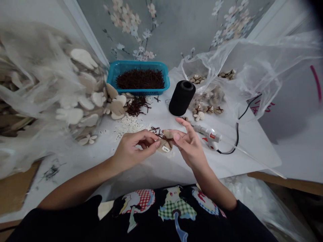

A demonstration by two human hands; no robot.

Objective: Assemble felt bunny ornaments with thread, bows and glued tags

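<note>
A small beige fabric applique [164, 148] is held up over the near part of the table, with a white label and a dark brown bow on it. My left hand [136, 148] pinches its left edge between thumb and fingers. On the upper right side, my right hand [189, 143] grips it with thumb and index finger, its other fingers raised. Another brown bow [155, 130] shows just beyond my left fingertips. Past my right hand lies a white hot glue gun [208, 132] on its side, its nozzle partly hidden.
A blue basket [138, 91] holds many brown bows; a bow pile [137, 106] and scattered white labels [130, 127] lie before it. A black thread cone [182, 98] stands upright. Plastic bags of fabric pieces [87, 87] flank the left; finished appliques [209, 109] lie right, near a black cord [237, 134].
</note>
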